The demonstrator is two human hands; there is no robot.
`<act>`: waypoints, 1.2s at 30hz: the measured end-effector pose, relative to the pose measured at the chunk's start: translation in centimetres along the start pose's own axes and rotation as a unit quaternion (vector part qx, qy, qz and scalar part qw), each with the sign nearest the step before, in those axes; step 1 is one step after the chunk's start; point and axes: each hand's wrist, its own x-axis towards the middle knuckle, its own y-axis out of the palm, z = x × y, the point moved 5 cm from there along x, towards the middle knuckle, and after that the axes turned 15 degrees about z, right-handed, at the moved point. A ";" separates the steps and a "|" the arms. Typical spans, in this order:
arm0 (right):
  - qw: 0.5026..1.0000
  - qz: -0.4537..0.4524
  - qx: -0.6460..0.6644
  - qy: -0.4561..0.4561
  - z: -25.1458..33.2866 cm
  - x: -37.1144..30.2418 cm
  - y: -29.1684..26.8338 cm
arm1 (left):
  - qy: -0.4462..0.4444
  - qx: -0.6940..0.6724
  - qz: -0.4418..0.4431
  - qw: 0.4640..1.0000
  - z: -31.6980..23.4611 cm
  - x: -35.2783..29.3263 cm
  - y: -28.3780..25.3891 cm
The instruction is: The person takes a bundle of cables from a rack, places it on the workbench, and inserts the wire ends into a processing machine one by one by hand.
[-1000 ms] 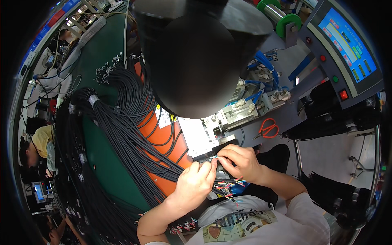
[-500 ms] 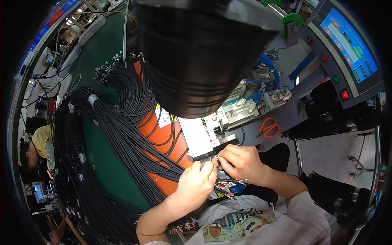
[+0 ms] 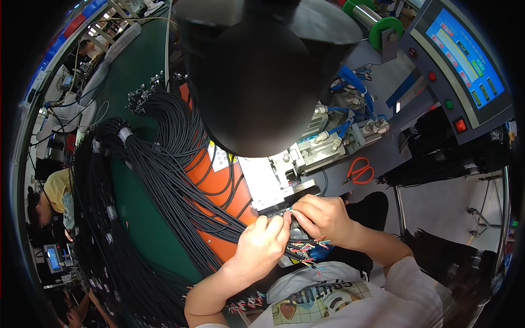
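Note:
My left hand (image 3: 261, 243) and my right hand (image 3: 326, 217) meet fingertip to fingertip at the front of a metal machine (image 3: 265, 183). Both are closed in a pinch on the thin coloured wires (image 3: 290, 209) of a cable end, mostly hidden by my fingers. Black cables (image 3: 180, 180) run in a thick bundle from the upper left toward my left hand. Below my hands, several stripped cable ends (image 3: 307, 249) fan out with red, green, white and yellow wires.
A large black lamp-like housing (image 3: 251, 87) hangs over the machine and hides part of it. Red-handled scissors (image 3: 360, 171) lie to the right. A control screen (image 3: 465, 60) stands at upper right. More black cables (image 3: 104, 218) lie along the green table (image 3: 136, 218).
My hands stay almost in place, with the fingertips still together. The black housing overhead appears shifted and turned in the view.

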 end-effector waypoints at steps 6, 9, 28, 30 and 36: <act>0.998 0.049 -0.023 0.043 -0.1 0.9 -0.4 | -0.009 0.015 0.024 1.000 -0.2 0.3 -0.1; 0.995 0.073 -0.030 0.058 -0.3 1.0 -0.2 | -0.015 0.027 0.029 0.999 -0.2 0.6 -0.1; 0.990 -0.004 0.134 0.034 -1.7 -0.3 0.5 | -0.010 -0.035 -0.018 0.999 0.3 -0.1 0.0; 0.993 -0.015 0.118 0.011 -1.6 -0.4 0.5 | -0.013 -0.035 -0.014 0.999 0.3 -0.1 0.0; 0.991 0.000 0.121 0.048 -1.5 0.0 0.5 | -0.012 -0.037 -0.019 0.999 0.3 -0.2 0.1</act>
